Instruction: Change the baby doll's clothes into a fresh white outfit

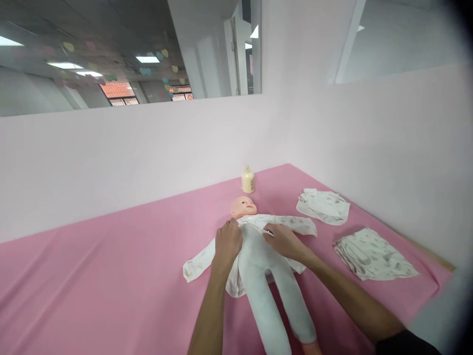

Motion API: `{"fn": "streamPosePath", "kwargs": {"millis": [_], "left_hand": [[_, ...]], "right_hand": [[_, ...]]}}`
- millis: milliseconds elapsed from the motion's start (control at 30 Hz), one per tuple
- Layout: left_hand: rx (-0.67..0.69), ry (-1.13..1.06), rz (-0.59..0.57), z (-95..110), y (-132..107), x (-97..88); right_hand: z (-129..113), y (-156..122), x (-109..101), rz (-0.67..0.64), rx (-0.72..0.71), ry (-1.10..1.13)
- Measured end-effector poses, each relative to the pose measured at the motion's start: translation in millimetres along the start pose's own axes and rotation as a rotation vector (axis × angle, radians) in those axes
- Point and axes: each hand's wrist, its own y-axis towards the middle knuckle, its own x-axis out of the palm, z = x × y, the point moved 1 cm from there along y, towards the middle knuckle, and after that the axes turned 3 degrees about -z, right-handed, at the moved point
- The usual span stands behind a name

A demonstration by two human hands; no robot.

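A baby doll (244, 206) lies on its back on the pink table cover (111, 276), head toward the far wall. It has a white cloth body (266, 291) and wears an open white patterned top (295, 225) spread under it. My left hand (227, 244) rests on the doll's chest at its left side, fingers curled into the edge of the top. On the other side of the chest my right hand (284, 241) pinches the other edge of the top near the collar.
A small cream bottle (248, 180) stands behind the doll's head near the wall. Two folded patterned garments lie to the right: one farther back (323, 205), one nearer the table edge (373, 254). White walls close the back and right.
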Motion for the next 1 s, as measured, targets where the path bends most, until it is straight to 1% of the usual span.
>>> {"fn": "streamPosePath", "kwargs": {"millis": [67,167,400,533,700,867,1000], "left_hand": [[-0.044,-0.047,0.000,-0.4,-2.5,-0.2],[-0.106,-0.063,0.026,-4.3,-4.6,0.0],[-0.121,-0.021,-0.039,-15.2,-2.1,2.3],[-0.137,0.002,-0.026,-17.5,-0.4,3.6],[-0.060,-0.143,0.061,-16.5,2.5,0.9],[0.066,-0.248,0.054,-11.0,-0.8,-5.5],[0.164,-0.243,0.072,-3.7,-4.5,-2.8]], "right_hand": [[-1.1,1.4,-1.0,0.009,-0.004,0.013],[-2.2,4.1,-1.1,0.023,-0.013,0.045],[-3.4,7.4,0.2,0.038,-0.047,0.074],[-4.2,9.0,2.1,0.058,-0.047,0.059],[-5.3,10.3,2.7,0.048,-0.043,0.101],[-4.7,9.2,-0.7,0.039,-0.020,0.230],[-2.4,5.8,1.8,0.040,0.039,0.413]]}}
